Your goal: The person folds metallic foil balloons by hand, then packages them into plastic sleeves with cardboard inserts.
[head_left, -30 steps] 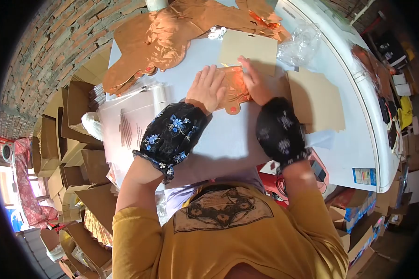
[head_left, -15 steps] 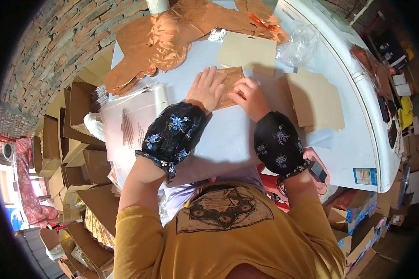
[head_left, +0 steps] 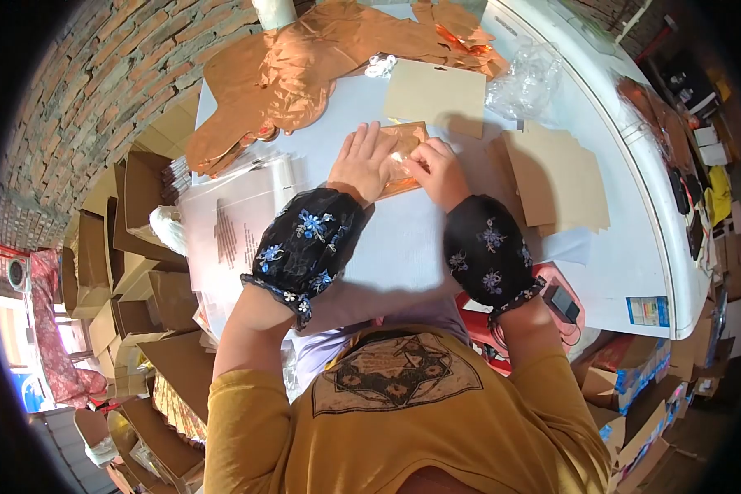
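Observation:
A small packet in clear, shiny wrap with orange-brown contents (head_left: 410, 138) lies on the pale table (head_left: 395, 247). My left hand (head_left: 362, 163) rests flat on the packet's left part, fingers stretched out. At its right part is my right hand (head_left: 439, 171), with thumb and fingers pinched together at the wrap; what the fingertips hold is too small to make out. Just beyond the packet lies a beige card (head_left: 436, 92) with a small hanging slot. Black flowered sleeve covers reach up to both wrists.
Orange-brown metallic sheets (head_left: 296, 70) spread over the far left. Crumpled clear plastic (head_left: 527, 82) is at the far right, above a stack of beige cards (head_left: 556, 177). Clear plastic bags (head_left: 235, 218) lie at the left, near open cardboard boxes (head_left: 148, 198).
My right hand has shifted slightly left along the packet, and its fingers are drawn closer together. My left hand stays flat in nearly the same place.

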The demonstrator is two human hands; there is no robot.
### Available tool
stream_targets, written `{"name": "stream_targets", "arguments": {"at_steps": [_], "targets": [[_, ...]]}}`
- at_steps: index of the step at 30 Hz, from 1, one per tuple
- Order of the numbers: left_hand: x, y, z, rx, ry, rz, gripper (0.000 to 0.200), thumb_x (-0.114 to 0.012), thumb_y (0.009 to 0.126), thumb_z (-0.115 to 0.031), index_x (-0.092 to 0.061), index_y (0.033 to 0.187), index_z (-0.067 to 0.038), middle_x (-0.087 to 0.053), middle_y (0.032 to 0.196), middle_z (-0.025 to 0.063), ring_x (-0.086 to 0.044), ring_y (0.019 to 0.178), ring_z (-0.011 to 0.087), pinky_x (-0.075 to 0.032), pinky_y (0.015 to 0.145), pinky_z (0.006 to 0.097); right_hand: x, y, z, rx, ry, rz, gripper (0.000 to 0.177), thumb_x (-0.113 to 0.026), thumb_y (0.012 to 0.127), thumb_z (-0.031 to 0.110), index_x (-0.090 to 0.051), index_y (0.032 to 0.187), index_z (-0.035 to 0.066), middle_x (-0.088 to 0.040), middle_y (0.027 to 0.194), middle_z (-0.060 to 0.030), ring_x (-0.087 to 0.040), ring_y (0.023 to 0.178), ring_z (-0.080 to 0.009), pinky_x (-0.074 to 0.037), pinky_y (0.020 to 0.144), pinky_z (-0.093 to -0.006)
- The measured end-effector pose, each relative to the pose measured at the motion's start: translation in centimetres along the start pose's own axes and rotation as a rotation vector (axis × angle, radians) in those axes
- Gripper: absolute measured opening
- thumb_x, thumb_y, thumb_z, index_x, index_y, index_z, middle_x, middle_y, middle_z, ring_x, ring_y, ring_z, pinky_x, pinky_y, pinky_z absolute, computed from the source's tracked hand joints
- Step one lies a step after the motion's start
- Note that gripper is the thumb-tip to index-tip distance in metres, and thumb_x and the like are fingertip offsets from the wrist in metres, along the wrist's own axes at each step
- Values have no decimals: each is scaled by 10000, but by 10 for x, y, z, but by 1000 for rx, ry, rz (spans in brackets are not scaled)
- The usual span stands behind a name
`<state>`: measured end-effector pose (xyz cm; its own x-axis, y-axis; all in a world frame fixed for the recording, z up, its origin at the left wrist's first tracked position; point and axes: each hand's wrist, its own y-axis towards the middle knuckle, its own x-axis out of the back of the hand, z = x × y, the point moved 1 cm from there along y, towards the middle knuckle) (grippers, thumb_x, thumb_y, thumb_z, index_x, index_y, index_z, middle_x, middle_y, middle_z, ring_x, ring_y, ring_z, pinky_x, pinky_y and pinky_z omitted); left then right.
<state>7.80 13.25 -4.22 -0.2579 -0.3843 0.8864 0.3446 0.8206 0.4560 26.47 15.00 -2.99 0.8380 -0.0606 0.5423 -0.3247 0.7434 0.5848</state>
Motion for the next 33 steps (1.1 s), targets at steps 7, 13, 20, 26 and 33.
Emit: {"name": "stream_targets", "arguments": {"at_steps": [7, 13, 20, 26, 33], "targets": [[-2, 0, 4, 60, -149, -24, 464, -412, 1002, -326, -443, 1421, -129, -389, 1489, 198, -336, 1399, 378, -252, 1158, 475, -2, 1, 3, 52, -135, -40, 203, -771, 715, 139, -578, 751, 91, -568, 823, -62, -557, 830, -286, -441, 742, -411], [2, 0, 1, 7, 3, 32, 516, -429, 1000, -387, -409, 1445, -126, -374, 1500, 202, -325, 1406, 372, -250, 1157, 475, 8, 0, 39, 278, -371, -45, 179, -766, 730, 145, -617, 820, 108, -580, 860, -39, -574, 817, -268, -457, 734, -395], [-2, 1, 9, -3, -56, 21, 610, -502, 958, -419, -362, 1478, -132, -408, 1471, 190, -357, 1381, 379, -264, 1134, 481, 8, -31, 53, 222, -348, 93, 260, -769, 770, 190, -695, 1000, 95, -661, 1011, -22, -649, 890, -211, -541, 752, -337], [31, 46, 17, 544, -26, 338, 537, -606, 849, -491, -621, 1273, -162, -553, 1284, 96, -464, 1275, 260, -335, 1035, 470, 10, -33, 52, 235, -356, 97, 289, -775, 769, 197, -691, 1023, 89, -675, 1027, -32, -666, 876, -218, -550, 738, -331], [20, 60, 75, 699, -1024, 666, 429, -771, 795, -329, -611, 1096, -68, -677, 1011, 101, -687, 890, 301, -579, 777, 463, 10, -30, 44, 267, -287, 82, 340, -796, 748, 210, -680, 1036, 71, -661, 1003, -56, -664, 870, -240, -548, 732, -338]]}}
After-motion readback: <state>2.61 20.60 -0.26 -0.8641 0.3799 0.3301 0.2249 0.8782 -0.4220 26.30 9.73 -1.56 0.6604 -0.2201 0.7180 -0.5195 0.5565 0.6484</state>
